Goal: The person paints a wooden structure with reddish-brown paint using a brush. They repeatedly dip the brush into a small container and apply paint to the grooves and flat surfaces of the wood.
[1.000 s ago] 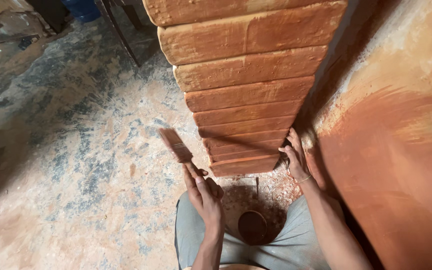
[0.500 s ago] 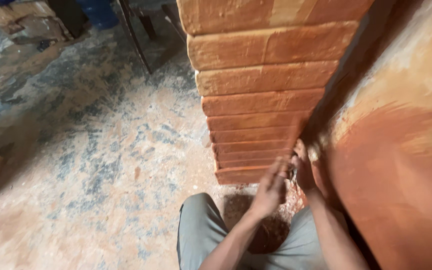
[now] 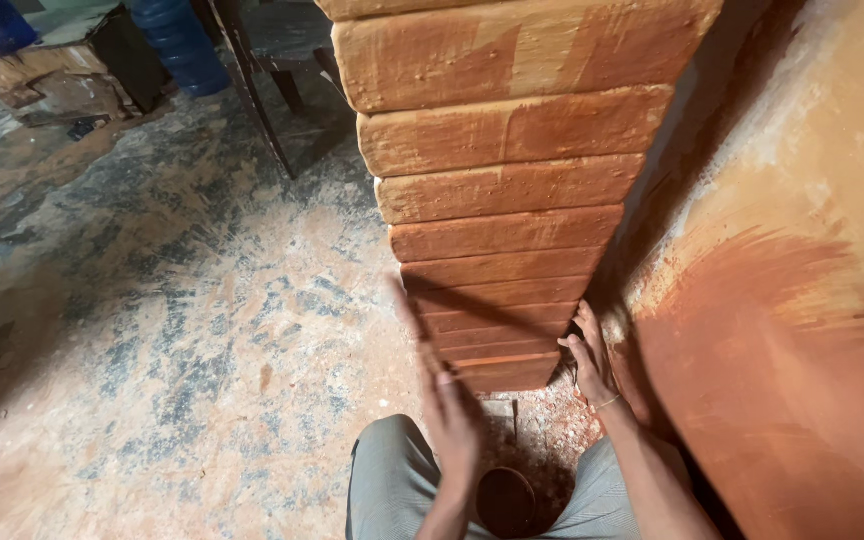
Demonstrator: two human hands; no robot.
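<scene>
A tall stack of reddish-brown stained wooden boards [image 3: 507, 190] rises in front of me. My left hand [image 3: 452, 425], blurred by motion, is closed on a flat paintbrush [image 3: 414, 325] whose head lies against the lower boards' left end. At the stack's lower right corner, the fingers of my right hand [image 3: 589, 357] press on the bottom boards. A small dark round bowl [image 3: 507, 500] sits on the floor between my knees in grey trousers [image 3: 387, 480].
A reddish stained wall [image 3: 802, 300] stands close on the right. The dusty floor [image 3: 172, 330] spreads to the left. At the back left are blue barrels [image 3: 177, 40], a wooden crate [image 3: 47, 70] and dark metal legs [image 3: 252, 90].
My left hand has swung with the brush from the left of the stack to its right side and back toward the lower left boards. My right hand stays on the stack.
</scene>
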